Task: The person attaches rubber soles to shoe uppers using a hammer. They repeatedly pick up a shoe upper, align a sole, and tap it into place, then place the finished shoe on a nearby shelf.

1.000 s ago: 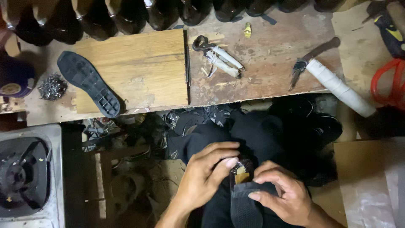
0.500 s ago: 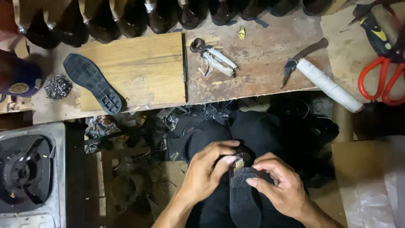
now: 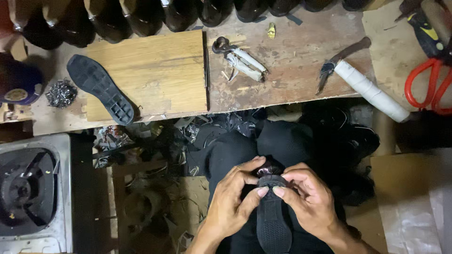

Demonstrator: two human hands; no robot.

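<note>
A black shoe (image 3: 273,221) lies sole-up on my lap, toe pointing away from me. My left hand (image 3: 233,200) grips its toe end from the left, thumb pressed on the sole's tip. My right hand (image 3: 308,200) grips the same end from the right, thumb beside the other thumb. Both thumbs meet on the rubber sole's front edge. A shiny dark bit of the shoe's upper (image 3: 269,167) shows just beyond the fingers.
A wooden workbench (image 3: 155,75) spans the top, with a loose black sole (image 3: 100,88), pincers (image 3: 238,59), a knife (image 3: 341,59), a white roll (image 3: 372,91) and red scissors (image 3: 431,82). Dark shoes line the back. A gas stove (image 3: 28,193) sits at lower left.
Both hands have closed in over the shoe's toe, the thumbs now meeting on the sole's tip. The tan patch seen between the fingers is covered.
</note>
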